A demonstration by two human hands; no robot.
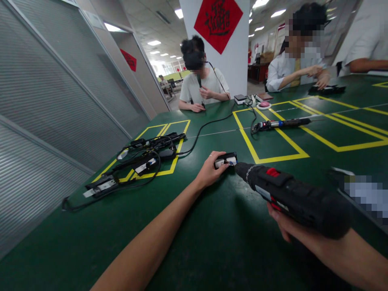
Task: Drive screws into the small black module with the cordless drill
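My left hand (210, 170) is closed around a small black case with white parts inside (233, 157), held low over the green table. My right hand (286, 224) grips a black cordless drill (291, 198) with red accents. The drill's front end points left and meets the right end of the case, close to my left fingertips. A bit of blue shows at that spot, too small to name. Part of my right hand is hidden beneath the drill body.
Black devices with cables (151, 155) lie in a taped area at left. A wired black tool (285, 123), a pink-and-white round item (264, 104) and a blurred flat device (363, 196) lie on the green table (127, 226). A person (209, 87) sits opposite; others sit at right.
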